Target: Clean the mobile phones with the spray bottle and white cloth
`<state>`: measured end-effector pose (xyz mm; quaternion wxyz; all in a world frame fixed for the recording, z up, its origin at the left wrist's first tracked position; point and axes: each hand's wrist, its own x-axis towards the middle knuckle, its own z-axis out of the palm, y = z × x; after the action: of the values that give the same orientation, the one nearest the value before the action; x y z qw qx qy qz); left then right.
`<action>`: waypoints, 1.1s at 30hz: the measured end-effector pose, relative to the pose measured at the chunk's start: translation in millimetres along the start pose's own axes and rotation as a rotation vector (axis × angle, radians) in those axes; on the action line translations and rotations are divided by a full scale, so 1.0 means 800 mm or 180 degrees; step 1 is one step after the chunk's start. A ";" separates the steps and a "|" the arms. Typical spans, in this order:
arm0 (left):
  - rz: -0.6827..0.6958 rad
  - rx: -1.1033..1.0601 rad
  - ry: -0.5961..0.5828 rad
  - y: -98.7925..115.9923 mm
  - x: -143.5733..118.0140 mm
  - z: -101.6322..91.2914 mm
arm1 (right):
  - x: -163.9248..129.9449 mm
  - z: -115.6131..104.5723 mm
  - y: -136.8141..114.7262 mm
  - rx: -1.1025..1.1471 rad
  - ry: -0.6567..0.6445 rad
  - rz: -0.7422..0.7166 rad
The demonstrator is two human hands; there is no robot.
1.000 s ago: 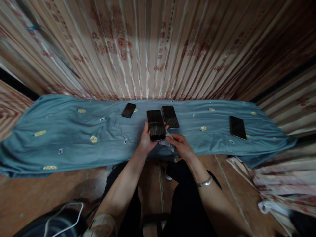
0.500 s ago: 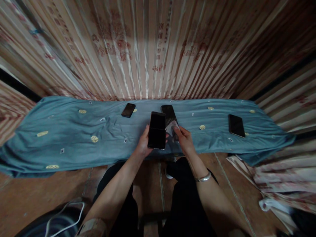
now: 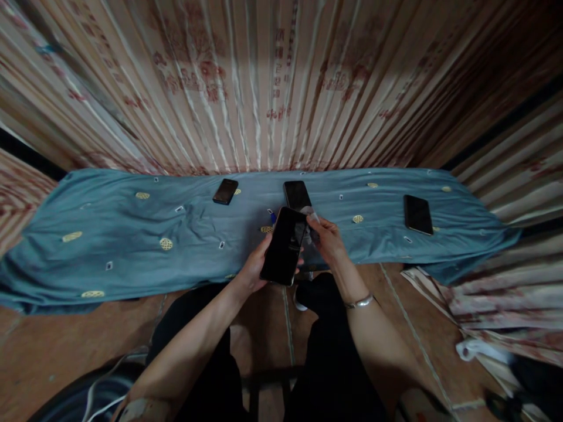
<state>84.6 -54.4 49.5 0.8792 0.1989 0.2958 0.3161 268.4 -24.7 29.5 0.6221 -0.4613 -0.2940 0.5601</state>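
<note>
My left hand (image 3: 251,269) grips a black phone (image 3: 282,246) from its lower left, holding it tilted above the near edge of a blue cloth (image 3: 132,246). My right hand (image 3: 328,240) pinches a small pale wipe (image 3: 310,225) against the phone's upper right corner. A silver bracelet (image 3: 359,302) circles that wrist. Just behind the held phone, a second black phone (image 3: 297,194) lies flat on the cloth.
Two more black phones lie on the cloth: phone (image 3: 225,191) at centre left, phone (image 3: 417,214) at the right. Striped satin curtains (image 3: 272,88) hang behind. My dark-trousered legs (image 3: 325,357) and a white cable (image 3: 101,392) are over the brown floor below.
The held phone has come nearer and tilted to the right. My right hand rose from the cloth with the wipe up to the phone's top corner.
</note>
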 end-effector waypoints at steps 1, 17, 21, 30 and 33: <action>-0.0012 0.0027 0.0077 0.000 -0.001 0.001 | 0.001 -0.001 0.000 -0.0021 -0.0041 0.0045; 0.0146 -0.0341 0.0668 -0.001 0.005 -0.012 | -0.004 0.006 -0.003 -0.0493 -0.0212 -0.0463; 0.0319 -0.0399 0.0822 0.006 0.008 -0.016 | -0.012 0.009 -0.006 -0.1030 -0.0443 -0.0705; 0.0692 -0.0637 0.1010 0.017 0.013 -0.026 | -0.036 0.014 0.004 -0.1708 -0.0757 -0.1098; 0.0825 -0.0627 0.1086 0.021 0.015 -0.030 | -0.042 0.016 0.012 -0.1935 -0.0865 -0.1161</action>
<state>69.0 -30.1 35.7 0.7838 0.0922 0.3797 0.4827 246.4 -54.3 30.7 0.5018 -0.4863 -0.6039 0.3835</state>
